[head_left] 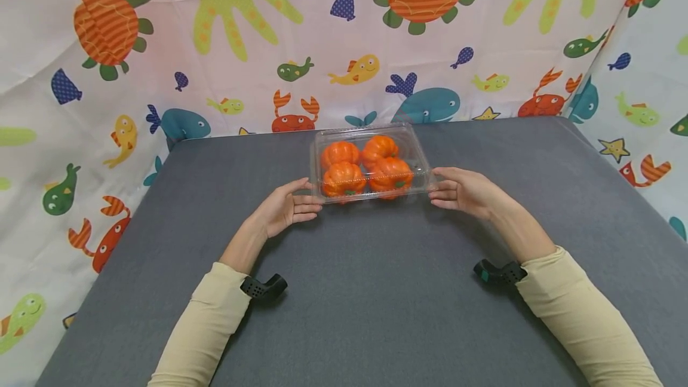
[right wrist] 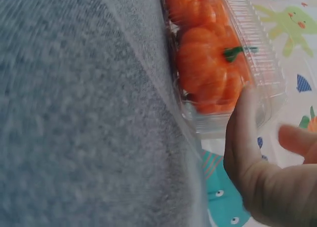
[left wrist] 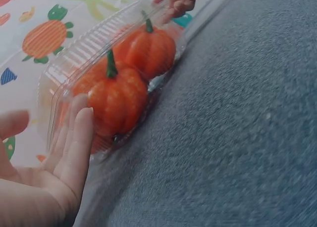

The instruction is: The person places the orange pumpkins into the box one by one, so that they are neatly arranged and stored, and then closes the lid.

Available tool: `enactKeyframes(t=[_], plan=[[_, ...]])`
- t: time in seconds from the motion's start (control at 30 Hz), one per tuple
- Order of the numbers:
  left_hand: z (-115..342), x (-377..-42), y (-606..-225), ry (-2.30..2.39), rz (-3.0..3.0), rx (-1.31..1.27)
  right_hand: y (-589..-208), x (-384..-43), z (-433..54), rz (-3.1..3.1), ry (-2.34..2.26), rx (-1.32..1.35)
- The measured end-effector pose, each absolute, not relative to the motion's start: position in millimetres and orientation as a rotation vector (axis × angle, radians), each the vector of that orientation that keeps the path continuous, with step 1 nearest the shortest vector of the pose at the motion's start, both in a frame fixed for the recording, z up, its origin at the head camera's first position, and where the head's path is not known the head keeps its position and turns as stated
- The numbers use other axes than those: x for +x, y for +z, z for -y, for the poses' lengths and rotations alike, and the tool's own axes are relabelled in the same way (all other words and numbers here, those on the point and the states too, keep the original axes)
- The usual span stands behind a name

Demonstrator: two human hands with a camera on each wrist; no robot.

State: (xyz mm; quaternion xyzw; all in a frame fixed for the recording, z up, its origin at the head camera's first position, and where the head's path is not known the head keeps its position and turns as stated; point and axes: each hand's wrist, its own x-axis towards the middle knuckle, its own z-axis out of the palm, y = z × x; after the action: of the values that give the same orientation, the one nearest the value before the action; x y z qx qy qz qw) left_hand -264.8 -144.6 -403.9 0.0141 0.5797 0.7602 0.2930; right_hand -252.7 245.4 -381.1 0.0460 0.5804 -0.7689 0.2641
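Note:
A clear plastic box (head_left: 371, 196) with its lid closed holds several small orange pumpkins (head_left: 390, 173) with green stems. It sits near the far edge of the table. At its left end is my left hand (head_left: 287, 205), its nearly straight fingers against the plastic wall; the left wrist view shows the thumb held apart from them. My right hand (head_left: 464, 191) touches the opposite end the same way, with fingers extended along the side. In the right wrist view the nearest pumpkin (right wrist: 200, 71) shows through the wall just beyond the fingertips.
A grey cloth covers the table (head_left: 365, 291). Right behind the box hangs a white curtain (head_left: 344, 40) printed with sea animals, and it continues along both sides. Each wrist wears a black camera mount (head_left: 263, 287) below a cream sleeve.

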Motion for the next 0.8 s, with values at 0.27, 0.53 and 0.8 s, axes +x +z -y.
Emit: enactKeyframes(t=[0.27,0.53,0.8], plan=[[151,-273,-406,2.377,-1.291,-0.154,-397,-261,-260,-0.842,-2.687,0.205],[166,-286,-396,2.484,-1.582,-0.090,-395,-260,-286,-1.364,-2.723,0.067],[210,-314,-392,1.997,-2.366,-0.196,-396,-281,-320,-2.187,-2.256,-0.065]])
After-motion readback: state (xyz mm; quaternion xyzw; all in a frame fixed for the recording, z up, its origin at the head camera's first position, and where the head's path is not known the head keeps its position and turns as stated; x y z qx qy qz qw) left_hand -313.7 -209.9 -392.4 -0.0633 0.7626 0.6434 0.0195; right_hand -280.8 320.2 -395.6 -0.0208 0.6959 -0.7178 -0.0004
